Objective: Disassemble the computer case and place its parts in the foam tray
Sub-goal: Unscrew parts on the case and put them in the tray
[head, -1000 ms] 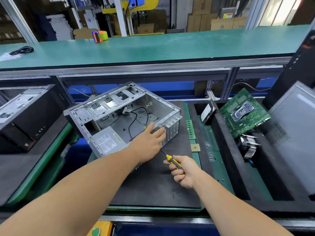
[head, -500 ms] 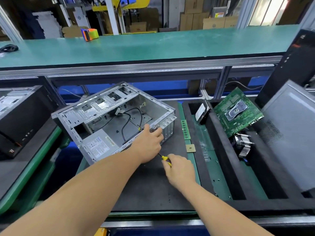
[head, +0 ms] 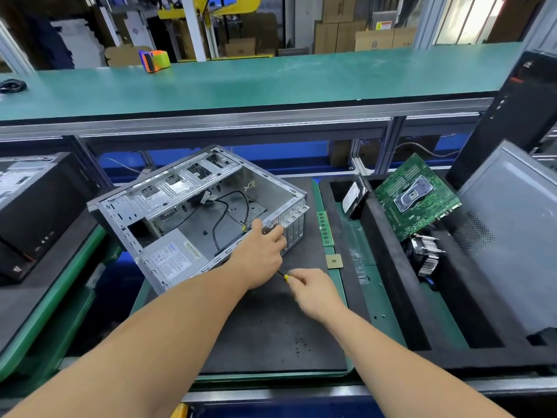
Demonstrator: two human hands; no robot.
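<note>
My left hand (head: 261, 257) grips the boxy sheet-metal computer case (head: 196, 212) rim, my right hand (head: 315, 292) curls round a yellow-handled screwdriver (head: 286, 277), and the black foam tray (head: 388, 267) to its right holds a green motherboard (head: 419, 197).

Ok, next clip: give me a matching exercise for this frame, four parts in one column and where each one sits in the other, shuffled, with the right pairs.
Things:
1. motherboard
2. hard drive
3. processor chip
4. power supply

Places:
A. flat on the green edge of the work mat, right of the case
B. inside the computer case, near left corner
C. leaning tilted in the foam tray, above the heatsink
D. standing on edge in the tray's narrow left slot

Pairs: 1-C, 2-D, 3-A, 4-B
</note>
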